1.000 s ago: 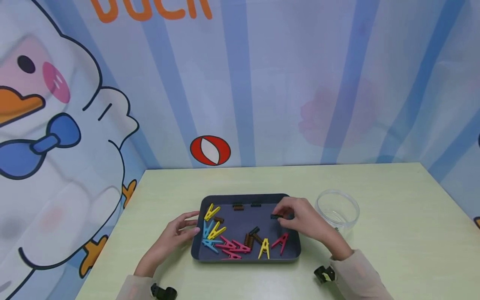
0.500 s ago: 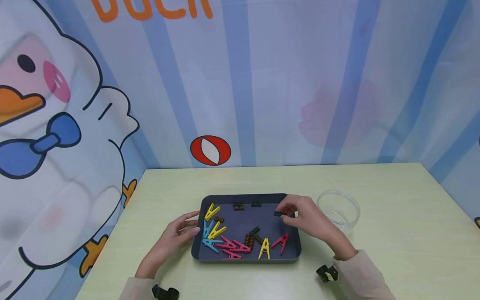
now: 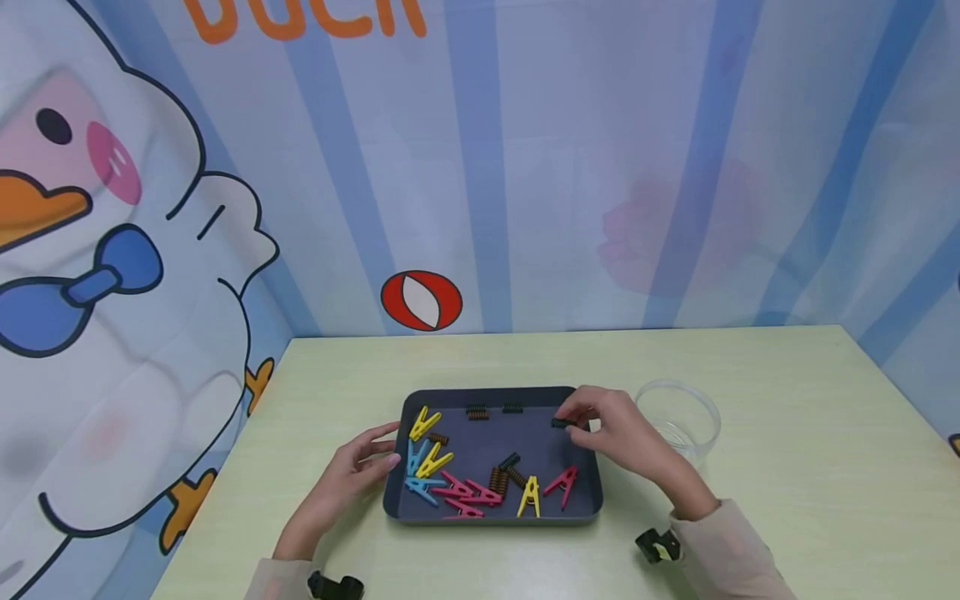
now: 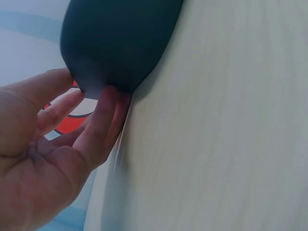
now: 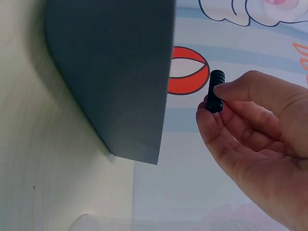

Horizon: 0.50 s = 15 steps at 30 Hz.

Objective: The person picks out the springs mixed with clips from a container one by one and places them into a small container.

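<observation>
In the head view a dark grey tray stands on the table. My left hand holds its left edge, thumb at the rim; the left wrist view shows the fingers against the outer wall. My right hand is over the tray's right side, pinching a small black coil spring between thumb and fingertips, above the rim. Black and copper-coloured springs lie in the tray. Around them are pink clothespins, yellow clothespins and blue clothespins.
A clear round container stands right of the tray, partly behind the right forearm. Two springs lie together by the tray's far wall, with another dark spring nearby. A patterned backdrop rises behind the table.
My right hand, with the black spring pinched in it, has moved slightly right and toward the tray's far side. The left hand and the tray stay in place.
</observation>
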Tool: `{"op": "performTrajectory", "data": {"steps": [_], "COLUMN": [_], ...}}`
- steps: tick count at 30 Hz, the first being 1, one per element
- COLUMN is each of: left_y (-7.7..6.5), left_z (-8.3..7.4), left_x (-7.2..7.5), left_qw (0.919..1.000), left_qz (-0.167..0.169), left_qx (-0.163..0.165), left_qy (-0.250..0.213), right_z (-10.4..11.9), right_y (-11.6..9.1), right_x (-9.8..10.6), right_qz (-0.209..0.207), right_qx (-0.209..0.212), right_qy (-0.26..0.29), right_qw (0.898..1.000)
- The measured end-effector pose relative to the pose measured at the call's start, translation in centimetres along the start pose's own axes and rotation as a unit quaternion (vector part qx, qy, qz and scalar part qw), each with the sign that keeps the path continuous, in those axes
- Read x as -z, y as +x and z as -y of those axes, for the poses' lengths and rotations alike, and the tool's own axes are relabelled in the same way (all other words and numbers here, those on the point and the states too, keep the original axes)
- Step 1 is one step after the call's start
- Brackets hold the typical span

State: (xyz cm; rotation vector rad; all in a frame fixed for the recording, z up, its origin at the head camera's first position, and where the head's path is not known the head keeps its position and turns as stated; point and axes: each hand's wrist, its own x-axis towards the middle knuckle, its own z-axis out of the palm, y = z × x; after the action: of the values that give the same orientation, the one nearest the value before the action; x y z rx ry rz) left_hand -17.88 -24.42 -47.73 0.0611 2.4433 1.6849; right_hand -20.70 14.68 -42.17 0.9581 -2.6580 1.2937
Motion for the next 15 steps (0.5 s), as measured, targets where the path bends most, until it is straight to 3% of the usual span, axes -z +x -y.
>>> {"op": "performTrajectory", "data": {"steps": [15], "left_y": [-0.48], "left_z": [-0.3], "left_x": [-0.31], "left_qw": [0.9999], "left_qz": [-0.013], "left_qx": [-0.004], "left_qy": [-0.004], "right_z": [-0.07], "right_y": [-0.27], "right_x": [0.44], "right_qz": [-0.029], "right_qx": [0.003], "right_qy": [-0.004], "right_qw": [1.0]}}
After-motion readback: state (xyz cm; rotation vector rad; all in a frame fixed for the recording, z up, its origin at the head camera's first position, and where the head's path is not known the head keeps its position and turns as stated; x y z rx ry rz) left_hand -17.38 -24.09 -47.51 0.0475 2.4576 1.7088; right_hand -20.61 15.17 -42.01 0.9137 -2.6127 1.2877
